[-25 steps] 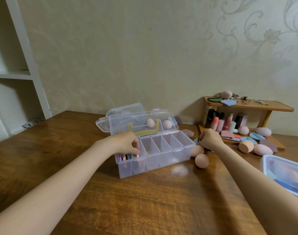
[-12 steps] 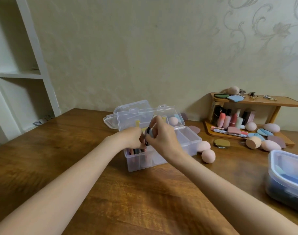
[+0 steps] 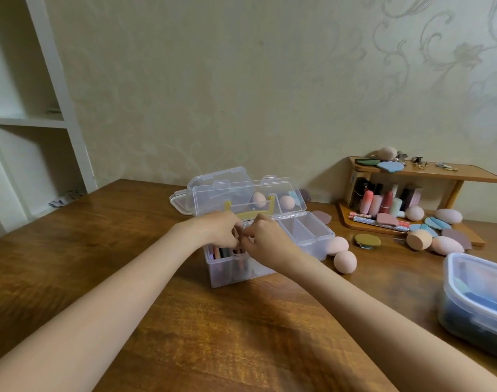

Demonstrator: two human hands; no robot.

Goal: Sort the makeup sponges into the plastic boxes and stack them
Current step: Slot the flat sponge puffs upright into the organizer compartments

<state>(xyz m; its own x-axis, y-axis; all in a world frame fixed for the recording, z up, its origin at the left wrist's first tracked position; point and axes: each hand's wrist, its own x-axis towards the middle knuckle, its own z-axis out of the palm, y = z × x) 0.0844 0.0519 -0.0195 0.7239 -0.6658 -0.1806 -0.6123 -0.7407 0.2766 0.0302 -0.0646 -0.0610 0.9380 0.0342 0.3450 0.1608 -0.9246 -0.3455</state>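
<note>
- No brand, label or writing can be read anywhere; the tubes and bottles on the small wooden shelf [image 3: 451, 176] at the right are too small and blurred to make out.
- A person's two bare forearms reach forward from the bottom corners and meet over the left end of a clear compartment box [image 3: 306, 239] on a brown wooden table [image 3: 213, 335].
- The left hand [image 3: 216, 227] lies palm down, its fingers curled over the left compartment, where thin stick-shaped items stand upright; whether it grips one cannot be told.
- The right hand [image 3: 265, 240] is just beside it, fingertips bent toward the left hand — the two nearly touch, and whether something small is pinched between them cannot be told.
- The box's clear lid [image 3: 241, 193] stands open behind the hands; through it two pink egg-shaped sponges show, lying behind the box.
- The two right-hand compartments look bare.
- Two pink egg sponges [image 3: 344, 260] lie on the table just right of the box, touching one another.
- An olive flat puff [image 3: 367, 240] lies a little further right.
- More sponges — peach, pink, blue and mauve — lie around the foot of the wooden shelf.
- A second clear box [image 3: 468, 301] with its lid on sits at the right edge, blue and pink shapes inside.
- A white bookcase [image 3: 57, 80] stands at the far left.
</note>
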